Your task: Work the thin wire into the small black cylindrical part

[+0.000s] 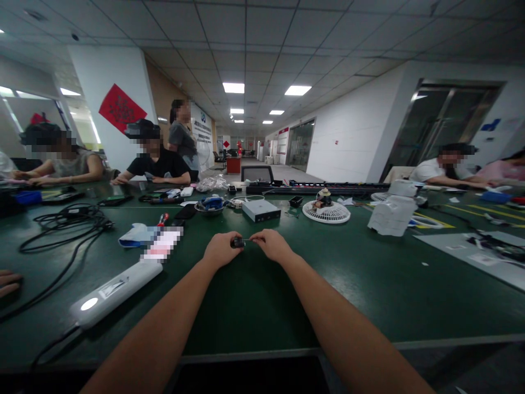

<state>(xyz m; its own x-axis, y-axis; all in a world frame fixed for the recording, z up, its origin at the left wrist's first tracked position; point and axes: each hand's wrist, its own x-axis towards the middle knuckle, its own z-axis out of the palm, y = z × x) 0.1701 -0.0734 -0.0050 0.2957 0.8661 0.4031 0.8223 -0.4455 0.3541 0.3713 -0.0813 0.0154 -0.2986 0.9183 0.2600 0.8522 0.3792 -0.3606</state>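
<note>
Above the green table (254, 312), my left hand (221, 249) is closed around a small black object (237, 242). My right hand (272, 244) pinches the end of a thin piece that spans the short gap between the two hands; what exactly it is stays too small to tell. Just beyond the hands sits a silver box-shaped device (261, 210). To its left is a bowl (210, 206) with a blue item in it, and to its right a white round fan grille (326, 212) with a motor part on top.
A long white device (117, 293) with a cable lies at the left, near coiled black cables (69, 224) and a blue-white cloth (138, 235). White plastic parts (391, 213) stand right. Another person's hand (9, 283) rests at the left edge; people sit across.
</note>
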